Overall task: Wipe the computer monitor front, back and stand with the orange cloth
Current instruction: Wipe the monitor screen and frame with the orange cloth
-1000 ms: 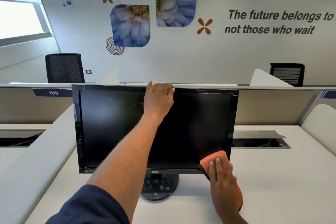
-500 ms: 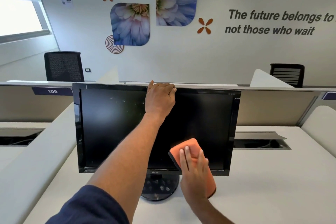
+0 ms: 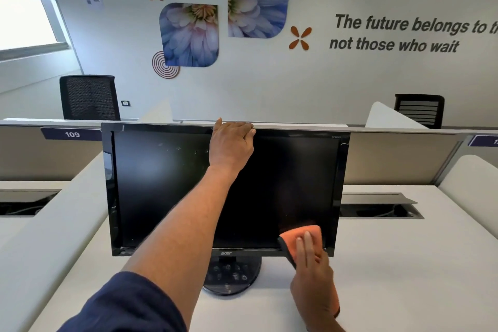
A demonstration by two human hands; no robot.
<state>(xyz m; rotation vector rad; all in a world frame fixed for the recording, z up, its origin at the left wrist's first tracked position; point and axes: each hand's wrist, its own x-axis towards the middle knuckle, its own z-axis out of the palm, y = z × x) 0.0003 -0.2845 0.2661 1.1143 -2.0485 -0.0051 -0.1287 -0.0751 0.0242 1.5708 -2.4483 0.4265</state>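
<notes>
I read this as open-plan office: rows of white desks [image 3: 404, 264] split by low partitions [image 3: 398, 159], numbered tag [image 3: 72, 134] reading "109", black mesh chairs [image 3: 90, 97], cable hatch [image 3: 377, 206] in desktop, monitor [image 3: 167, 183] on desk, slogan [image 3: 398, 35] and flower prints [image 3: 190, 35] on wall [image 3: 269, 89]

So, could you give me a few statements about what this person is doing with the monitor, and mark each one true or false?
1. The left hand grips the top edge of the monitor. True.
2. The right hand presses the orange cloth against the screen's upper left corner. False: it presses at the lower right corner.
3. The screen is dark. True.
4. The monitor lies flat, face-down. False: it stands upright on its round stand.
</notes>
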